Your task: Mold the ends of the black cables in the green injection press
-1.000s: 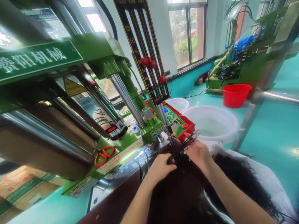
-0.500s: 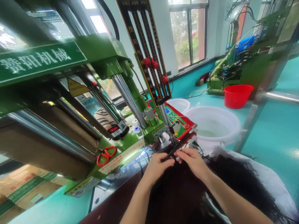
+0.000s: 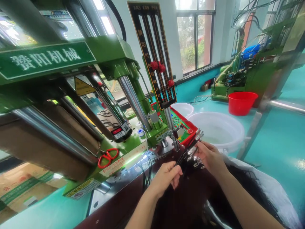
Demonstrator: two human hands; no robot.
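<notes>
My left hand [image 3: 166, 176] is closed round a bundle of thin black cables [image 3: 183, 156] over the dark red tabletop [image 3: 133, 206]. Bright metal connectors [image 3: 197, 163] fan out at the far end of the bundle. There, my right hand [image 3: 211, 159] pinches the cables by some of these connectors, thumb and fingers together. Its fingertips partly cover what they grip. A few more black cables [image 3: 147, 173] hang at the machine's front edge, left of my left hand.
A green press [image 3: 114, 47] stands at the left, with red-handled scissors [image 3: 108, 158] on its bed. Beyond my hands are a red control box [image 3: 194, 131] and a white tub [image 3: 220, 127]. White sheeting [image 3: 269, 190] with black strands lies at right. A person in a striped top [image 3: 107, 118] is behind the press.
My hands have moved apart, the right one going right and slightly up. The bundle with its several metal connectors now shows between them. The camera view has shifted slightly.
</notes>
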